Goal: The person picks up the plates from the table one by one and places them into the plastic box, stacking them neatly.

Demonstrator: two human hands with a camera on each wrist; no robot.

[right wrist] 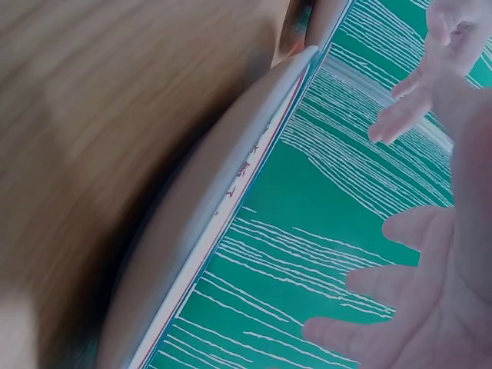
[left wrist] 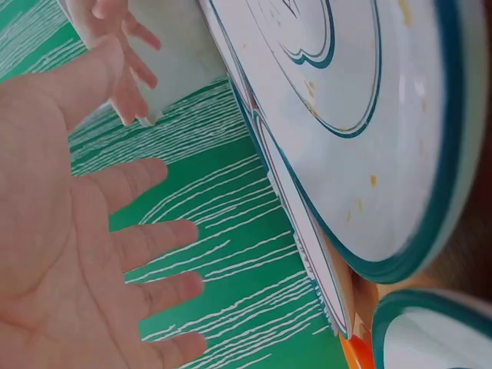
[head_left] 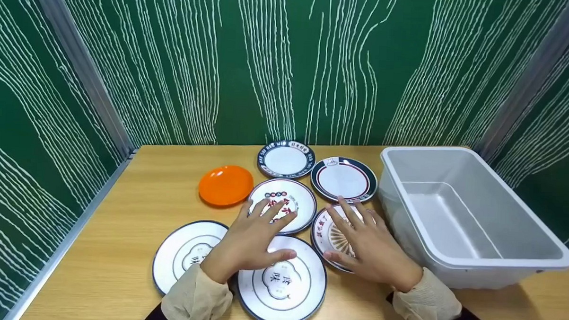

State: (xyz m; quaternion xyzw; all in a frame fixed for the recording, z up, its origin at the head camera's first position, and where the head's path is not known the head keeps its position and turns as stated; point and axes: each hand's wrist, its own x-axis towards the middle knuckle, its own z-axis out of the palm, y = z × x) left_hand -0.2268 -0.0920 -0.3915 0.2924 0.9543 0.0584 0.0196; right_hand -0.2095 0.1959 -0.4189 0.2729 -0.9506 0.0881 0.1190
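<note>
Head view: white plate [head_left: 284, 288] nearest, 6 o'clock. Left hand [head_left: 251, 241] empty, fingers spread, over red-lettered plate [head_left: 295, 198]; right hand [head_left: 371, 248] same, over fan plate [head_left: 339, 240]; height unclear. Tub [head_left: 448, 213], right hand's 2 o'clock. Orange plate [head_left: 226, 186], left hand's 11.

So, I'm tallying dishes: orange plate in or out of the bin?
Out: the orange plate lies on the table, left of the bin.

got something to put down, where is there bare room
Bare table: left of the orange plate and near-left blue-rimmed plate. The visible floor of the grey tub is bare too. Crowded: the middle, five plates close together, left hand and right hand above.
</note>
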